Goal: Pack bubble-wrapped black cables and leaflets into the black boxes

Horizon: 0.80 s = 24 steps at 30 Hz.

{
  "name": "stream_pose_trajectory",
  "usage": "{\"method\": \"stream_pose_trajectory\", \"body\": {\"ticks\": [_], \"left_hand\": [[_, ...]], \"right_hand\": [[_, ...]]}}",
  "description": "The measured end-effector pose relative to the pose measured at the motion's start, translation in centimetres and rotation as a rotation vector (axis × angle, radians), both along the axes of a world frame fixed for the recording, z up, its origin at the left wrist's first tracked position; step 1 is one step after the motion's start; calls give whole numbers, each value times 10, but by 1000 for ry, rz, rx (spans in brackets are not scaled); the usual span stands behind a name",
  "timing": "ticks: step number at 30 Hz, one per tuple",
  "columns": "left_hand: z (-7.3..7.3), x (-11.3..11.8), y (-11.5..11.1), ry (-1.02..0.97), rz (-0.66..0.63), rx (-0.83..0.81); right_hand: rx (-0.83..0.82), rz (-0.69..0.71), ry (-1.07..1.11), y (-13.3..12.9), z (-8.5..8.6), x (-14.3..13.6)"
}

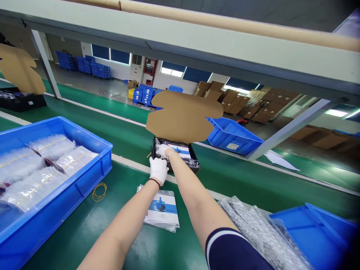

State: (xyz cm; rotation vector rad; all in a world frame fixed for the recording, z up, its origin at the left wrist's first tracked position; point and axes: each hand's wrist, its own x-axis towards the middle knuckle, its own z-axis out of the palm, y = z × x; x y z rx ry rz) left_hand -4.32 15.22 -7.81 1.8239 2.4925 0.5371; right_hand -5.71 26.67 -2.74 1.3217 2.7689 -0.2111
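Note:
A black box [194, 165] with its brown cardboard lid [184, 116] raised sits on the green belt in front of me. Inside it lie a white and blue printed booklet [182, 150] and clear plastic wrapping. My left hand [159, 169], in a white glove, has its fingers curled at the box's near left corner. My right hand [163, 150], gloved too, reaches into the left end of the box beside the booklet. Its fingers are drawn together at the plastic, and what they hold is hidden. Below my left wrist lie bagged booklets [165, 210] on the green surface.
A large blue bin [92, 153] with banded clear bags [75, 161] stands left, rubber bands [99, 192] beside it. Bubble-wrapped packs [258, 228] and another blue bin [315, 232] are at right. A blue crate [233, 137] stands behind the box. A metal beam [180, 37] crosses overhead.

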Motion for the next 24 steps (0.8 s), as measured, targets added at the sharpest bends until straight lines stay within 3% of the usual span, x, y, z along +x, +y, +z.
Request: {"method": "stream_pose_trajectory", "body": {"ticks": [4,7,10,12,15,17,21,24], "left_hand": [[8,13,-5,24,-35,-3],[19,18,-23,64,-133,35],[30,4,-55,37,-241,111],[37,-15,-79,-62,-232,154],[51,-45,-114,-249,-56,175],[65,-53,-131,-333,26,185],[92,-38,-151,-359,-63,251],[96,-19,-154,-316,-195,231]], "right_hand": [[-60,-47,-110,-3,7,15],[-42,-116,-131,-14,20,27],[33,-168,-103,-37,33,47],[103,-176,-62,-63,34,69],[183,-139,68,-116,14,112],[111,-149,133,-152,-10,142],[-304,-361,311,-192,-57,187],[-384,-428,517,-192,-69,207]]}}
